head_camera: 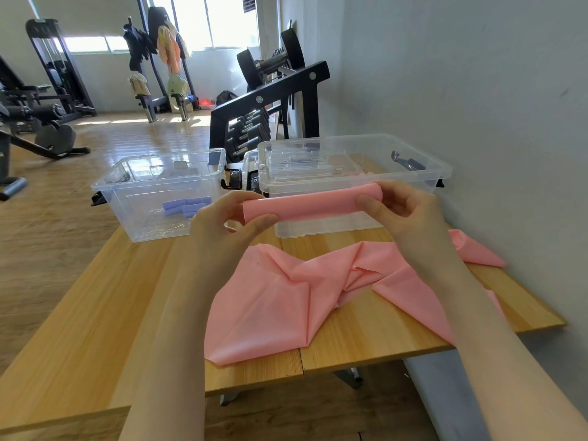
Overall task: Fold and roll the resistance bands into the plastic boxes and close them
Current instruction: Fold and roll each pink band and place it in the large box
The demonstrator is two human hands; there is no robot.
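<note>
Both hands are up above the wooden surface (95, 313), and between them runs a rolled end of the pink resistance band (313, 203). The left hand (222, 221) pinches the roll's left end, thumb across the front and fingers curled behind. The right hand (402, 211) grips the right end the same way, thumb on the near side, fingers wrapped over the top. The roll sits level, held clear of the surface, just in front of the boxes.

Below the hands, the loose remainder of the pink band (286, 300) lies crumpled and creased across the boards, one edge hanging over the near side, another fold reaching toward the wall on the right.

At the back, the left plastic box (127, 198) stands open, with a purple rolled band (184, 206) lying on its floor. Just beside it, the right plastic box (423, 176) stands with a clear lid (305, 160) resting in its top.

Behind the surface stands a dumbbell rack (270, 100), with gym machines farther off on the wooden floor.
</note>
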